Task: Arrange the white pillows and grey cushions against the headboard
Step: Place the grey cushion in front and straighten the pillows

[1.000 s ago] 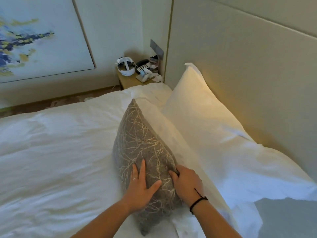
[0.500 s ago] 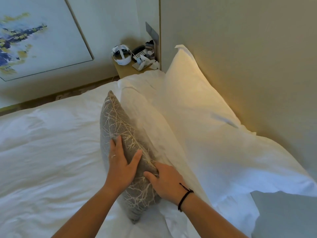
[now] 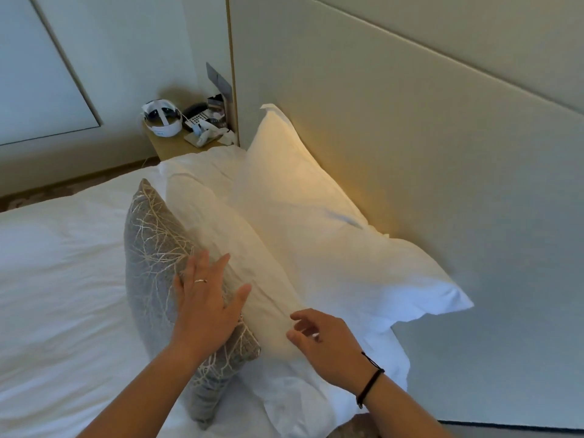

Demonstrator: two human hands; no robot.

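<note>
A grey cushion point(image 3: 151, 248) with a pale branch pattern stands on edge on the bed, leaning against a white pillow point(image 3: 227, 248). Behind that, a second white pillow point(image 3: 303, 222) leans on the beige headboard point(image 3: 410, 137). My left hand point(image 3: 205, 298) lies flat with spread fingers on the cushion's top edge, touching the front pillow too. My right hand point(image 3: 322, 339) hovers at the front pillow's near corner, fingers loosely curled and apart, holding nothing.
White duvet point(image 3: 63, 279) covers the bed to the left. A wooden nightstand point(image 3: 167, 147) at the far corner carries a white headset point(image 3: 162, 120), a phone and small items. A framed picture point(image 3: 38, 74) hangs on the left wall.
Both hands have let go of the cushion's near edge. The left hand slid up to its top; the right hand moved right to the front pillow's corner. The cushion now stands against the pillow.
</note>
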